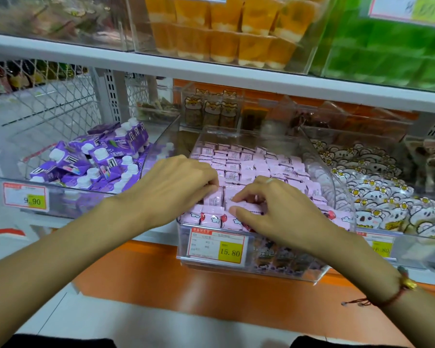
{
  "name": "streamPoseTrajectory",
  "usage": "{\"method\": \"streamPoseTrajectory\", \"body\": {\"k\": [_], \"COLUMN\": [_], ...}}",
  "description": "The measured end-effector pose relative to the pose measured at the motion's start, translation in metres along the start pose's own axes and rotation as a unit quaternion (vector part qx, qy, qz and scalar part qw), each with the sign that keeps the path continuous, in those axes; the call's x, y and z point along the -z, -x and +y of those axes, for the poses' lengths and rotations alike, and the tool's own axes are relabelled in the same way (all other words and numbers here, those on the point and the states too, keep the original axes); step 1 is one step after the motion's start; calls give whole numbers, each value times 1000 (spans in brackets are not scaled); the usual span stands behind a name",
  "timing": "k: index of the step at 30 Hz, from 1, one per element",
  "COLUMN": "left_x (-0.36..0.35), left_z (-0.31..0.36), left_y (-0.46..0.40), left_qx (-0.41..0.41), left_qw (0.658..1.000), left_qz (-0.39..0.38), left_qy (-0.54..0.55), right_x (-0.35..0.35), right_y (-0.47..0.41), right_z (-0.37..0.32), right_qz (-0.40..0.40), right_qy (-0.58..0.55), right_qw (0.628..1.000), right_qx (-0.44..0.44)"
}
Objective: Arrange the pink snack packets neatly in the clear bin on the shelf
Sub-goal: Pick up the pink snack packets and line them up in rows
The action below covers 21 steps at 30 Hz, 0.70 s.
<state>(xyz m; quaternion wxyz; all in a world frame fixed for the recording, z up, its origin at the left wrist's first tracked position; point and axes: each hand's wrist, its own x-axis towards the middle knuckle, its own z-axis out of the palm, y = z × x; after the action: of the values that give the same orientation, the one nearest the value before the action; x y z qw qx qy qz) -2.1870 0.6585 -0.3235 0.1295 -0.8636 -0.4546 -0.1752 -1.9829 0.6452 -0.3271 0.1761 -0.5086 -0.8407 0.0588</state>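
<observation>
Both hands, left hand [178,182] and right hand [274,209], curled, pinching pink packets [246,167].

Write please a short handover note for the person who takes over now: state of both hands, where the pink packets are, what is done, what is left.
Left hand: fingers curled on pink packets at the near left of the clear bin.
Right hand: fingers pinch a packet in the front rows.
Done: the back rows lie in tidy lines.
Left: the front rows, under the hands, stand uneven; straighten them. The bin's price tag reads 15.80.
</observation>
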Motion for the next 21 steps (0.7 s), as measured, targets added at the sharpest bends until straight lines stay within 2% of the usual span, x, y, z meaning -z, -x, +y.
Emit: {"method": "streamPoseTrajectory", "body": {"k": [4,7,9,11,13,15,16,17,19,20,21], "left_x": [5,21,29,32,29,24,22,19,17,17,17], "left_z": [8,9,6,5,8,16,19,20,18,15,11], "left_y": [1,-1,-2,-3,-5,-8,-8,-9,-9,-9,-9], "left_qx": [63,120,162,212,273,323,340,349,350,336,309], "left_qw": [989,950,915,864,782,700,678,667,672,691,724], "left_qz": [105,234,287,308,311,286,265,241,196,181,168], "left_qy": [84,171,235,338,467,569,596,612,622,613,593], "right_x": [1,3,5,9,12,13,13,14,19,21,23], "right_y": [-1,-1,-1,-1,0,1,0,0,-2,-3,-3], "right_z": [-2,-4,-6,-9,-17,-24,-24,-24,-20,-19,-17], "right_qz": [-4,-10,43,123,159,182,193,203,200,179,147], "right_qy": [8,1,-56,-154,-242,-262,-267,-282,-364,-435,-505], "right_qw": [1000,1000,997,980,957,946,941,934,909,882,846], "right_qx": [1,3,-4,-11,11,58,77,78,20,-34,-88]}}
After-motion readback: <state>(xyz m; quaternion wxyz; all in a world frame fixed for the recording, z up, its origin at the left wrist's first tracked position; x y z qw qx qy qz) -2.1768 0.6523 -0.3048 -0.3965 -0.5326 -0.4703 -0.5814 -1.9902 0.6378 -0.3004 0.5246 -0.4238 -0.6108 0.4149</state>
